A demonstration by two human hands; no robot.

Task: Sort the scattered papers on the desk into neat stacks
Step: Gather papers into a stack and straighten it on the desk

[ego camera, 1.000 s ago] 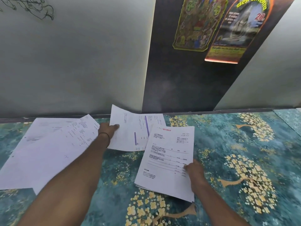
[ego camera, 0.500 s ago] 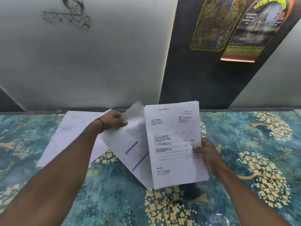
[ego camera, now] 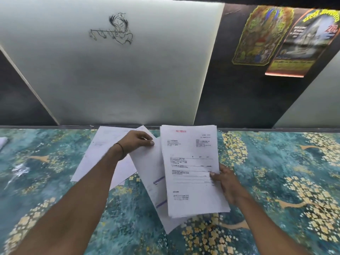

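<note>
My right hand [ego camera: 227, 183] grips a thin stack of printed sheets [ego camera: 189, 168] by its right edge, thumb on top, lifted above the desk. My left hand [ego camera: 138, 141] pinches the top corner of a single sheet with purple bars [ego camera: 150, 181], which slants down behind the left edge of the stack. Under my left forearm, two or three plain white papers [ego camera: 103, 151] lie overlapping on the teal flowered desk cover [ego camera: 276, 172].
A corner of another white paper [ego camera: 2, 141] shows at the far left edge of the desk. The desk ends at a wall with a white panel [ego camera: 119, 80] and dark panels; two posters [ego camera: 276, 39] hang at the upper right.
Both hands have lifted their papers off the desk and brought them together. The purple-barred sheet has swung from lying flat to slanting behind the stack. The view has tilted upward.
</note>
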